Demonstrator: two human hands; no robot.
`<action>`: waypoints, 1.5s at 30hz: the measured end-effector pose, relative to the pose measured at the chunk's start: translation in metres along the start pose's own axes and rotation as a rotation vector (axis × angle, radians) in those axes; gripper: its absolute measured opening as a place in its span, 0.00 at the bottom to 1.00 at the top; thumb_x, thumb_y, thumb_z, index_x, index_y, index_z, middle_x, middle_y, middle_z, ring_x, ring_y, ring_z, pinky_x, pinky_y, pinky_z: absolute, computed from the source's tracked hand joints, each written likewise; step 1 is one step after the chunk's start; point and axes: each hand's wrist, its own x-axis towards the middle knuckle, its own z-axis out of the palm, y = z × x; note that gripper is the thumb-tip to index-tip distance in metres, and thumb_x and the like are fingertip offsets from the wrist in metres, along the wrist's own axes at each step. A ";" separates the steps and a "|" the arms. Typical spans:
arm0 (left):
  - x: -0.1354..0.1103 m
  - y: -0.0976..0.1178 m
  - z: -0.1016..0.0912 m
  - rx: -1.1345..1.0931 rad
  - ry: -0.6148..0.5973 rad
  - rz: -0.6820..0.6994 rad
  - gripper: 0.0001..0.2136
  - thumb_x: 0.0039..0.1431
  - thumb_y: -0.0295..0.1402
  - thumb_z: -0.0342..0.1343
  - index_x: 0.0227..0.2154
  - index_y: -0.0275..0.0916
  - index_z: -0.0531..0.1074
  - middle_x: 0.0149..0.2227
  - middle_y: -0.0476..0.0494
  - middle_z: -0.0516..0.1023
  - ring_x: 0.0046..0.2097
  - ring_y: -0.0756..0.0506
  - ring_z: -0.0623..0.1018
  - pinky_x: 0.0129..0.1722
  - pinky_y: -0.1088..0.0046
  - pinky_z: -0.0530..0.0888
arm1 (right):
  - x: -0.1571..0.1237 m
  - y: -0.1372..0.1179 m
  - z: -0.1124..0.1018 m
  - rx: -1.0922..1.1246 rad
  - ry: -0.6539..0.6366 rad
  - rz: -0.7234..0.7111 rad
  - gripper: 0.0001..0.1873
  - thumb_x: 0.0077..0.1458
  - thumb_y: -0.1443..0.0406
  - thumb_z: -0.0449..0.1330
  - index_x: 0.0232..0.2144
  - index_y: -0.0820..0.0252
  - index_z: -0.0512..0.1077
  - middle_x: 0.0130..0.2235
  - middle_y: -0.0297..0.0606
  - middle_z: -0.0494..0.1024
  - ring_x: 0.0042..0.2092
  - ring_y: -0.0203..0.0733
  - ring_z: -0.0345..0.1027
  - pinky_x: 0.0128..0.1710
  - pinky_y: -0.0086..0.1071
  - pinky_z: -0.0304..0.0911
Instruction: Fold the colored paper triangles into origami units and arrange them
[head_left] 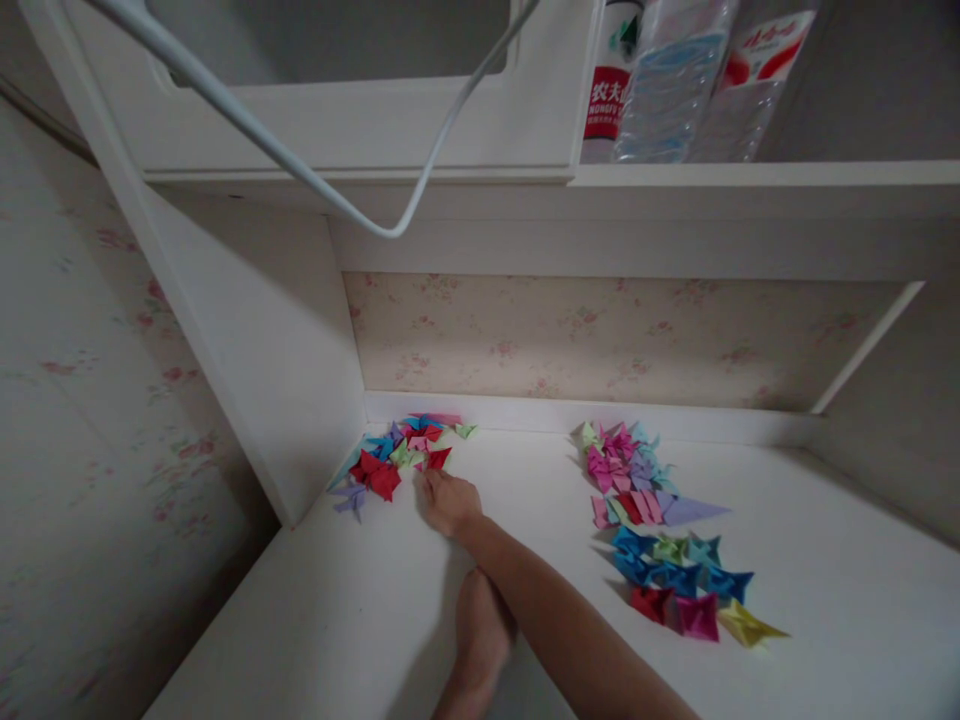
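Observation:
My right hand (450, 502) reaches across to the left-hand pile of folded paper origami (405, 452). Its fingers are closed in a pinch at the lower edge of a red origami piece (439, 459). Around it lie blue, green, pink and purple pieces, with a larger red origami piece (376, 475) to the left and a purple one (350, 497) nearer me. Below my right forearm is my left hand (482, 612), close to the wrist. The forearm covers part of it and its fingers are hidden.
On the right side of the white desk (330, 620) lie pink and purple origami pieces (619, 460), with blue, red and yellow ones (679, 578) in rows nearer me. A white cable (390, 232) hangs in front of the cabinet. Plastic bottles (675, 85) stand on the shelf above.

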 end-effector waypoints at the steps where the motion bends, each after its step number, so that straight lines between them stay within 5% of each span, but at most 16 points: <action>1: -0.002 0.003 0.000 0.088 0.015 0.029 0.12 0.52 0.34 0.52 0.28 0.35 0.79 0.36 0.28 0.81 0.40 0.34 0.79 0.32 0.65 0.71 | -0.003 0.002 -0.002 0.026 0.014 0.006 0.22 0.66 0.58 0.37 0.49 0.55 0.67 0.50 0.42 0.74 0.44 0.46 0.71 0.42 0.40 0.64; 8: -0.007 0.017 0.001 0.310 0.035 0.123 0.11 0.49 0.29 0.50 0.21 0.34 0.77 0.28 0.31 0.81 0.31 0.38 0.79 0.30 0.66 0.67 | -0.053 0.023 -0.041 0.237 0.171 0.013 0.22 0.66 0.57 0.40 0.45 0.55 0.72 0.41 0.36 0.79 0.42 0.39 0.72 0.43 0.29 0.62; 12: -0.001 0.019 -0.003 0.092 0.027 0.186 0.10 0.50 0.29 0.48 0.27 0.36 0.76 0.27 0.41 0.79 0.33 0.43 0.77 0.32 0.71 0.67 | -0.109 0.039 -0.067 0.384 0.288 0.057 0.28 0.65 0.52 0.38 0.41 0.59 0.74 0.33 0.36 0.78 0.33 0.37 0.72 0.35 0.27 0.63; 15: 0.001 0.021 -0.004 -0.132 -0.002 0.236 0.13 0.55 0.38 0.48 0.29 0.36 0.75 0.28 0.43 0.77 0.33 0.45 0.75 0.35 0.71 0.68 | -0.155 0.050 -0.081 0.643 0.374 0.083 0.26 0.63 0.50 0.45 0.37 0.60 0.76 0.31 0.38 0.78 0.32 0.38 0.71 0.31 0.26 0.64; 21: -0.002 0.021 0.005 -0.408 -0.128 -0.069 0.35 0.48 0.65 0.40 0.35 0.36 0.73 0.20 0.52 0.70 0.15 0.54 0.58 0.16 0.77 0.54 | -0.219 0.071 -0.081 0.713 0.319 0.018 0.23 0.61 0.51 0.49 0.31 0.58 0.78 0.27 0.38 0.78 0.29 0.39 0.71 0.28 0.26 0.62; 25: -0.005 0.023 0.007 -0.350 -0.236 -0.049 0.38 0.45 0.67 0.42 0.40 0.36 0.73 0.15 0.54 0.66 0.15 0.53 0.60 0.16 0.77 0.55 | -0.231 0.086 -0.072 0.606 0.257 -0.071 0.29 0.60 0.49 0.46 0.22 0.58 0.75 0.22 0.38 0.76 0.25 0.38 0.68 0.25 0.26 0.59; 30: -0.011 0.025 0.005 -0.374 -0.183 -0.014 0.30 0.44 0.57 0.57 0.40 0.36 0.73 0.18 0.55 0.67 0.17 0.55 0.60 0.16 0.79 0.56 | -0.230 0.093 -0.064 0.526 0.201 -0.177 0.26 0.62 0.53 0.45 0.25 0.57 0.77 0.23 0.37 0.76 0.24 0.37 0.67 0.25 0.26 0.59; 34: -0.014 0.024 0.001 -0.507 -0.149 0.025 0.25 0.50 0.50 0.58 0.47 0.39 0.69 0.24 0.53 0.71 0.20 0.55 0.62 0.18 0.80 0.58 | -0.232 0.088 -0.065 0.545 0.330 -0.095 0.20 0.62 0.55 0.47 0.31 0.56 0.76 0.28 0.38 0.78 0.28 0.37 0.69 0.26 0.24 0.60; 37: -0.015 0.025 -0.001 -0.524 -0.155 0.031 0.20 0.50 0.47 0.60 0.39 0.36 0.72 0.24 0.52 0.72 0.20 0.55 0.63 0.18 0.81 0.58 | -0.234 0.086 -0.068 0.602 0.387 -0.032 0.17 0.62 0.57 0.49 0.35 0.56 0.76 0.32 0.38 0.79 0.28 0.36 0.70 0.26 0.23 0.62; 45: -0.015 0.029 -0.002 -0.527 -0.158 0.030 0.16 0.51 0.46 0.61 0.32 0.37 0.71 0.26 0.51 0.73 0.20 0.55 0.66 0.17 0.80 0.59 | -0.230 0.090 -0.056 0.989 0.334 0.186 0.20 0.57 0.54 0.56 0.50 0.53 0.66 0.40 0.38 0.75 0.22 0.32 0.65 0.20 0.25 0.61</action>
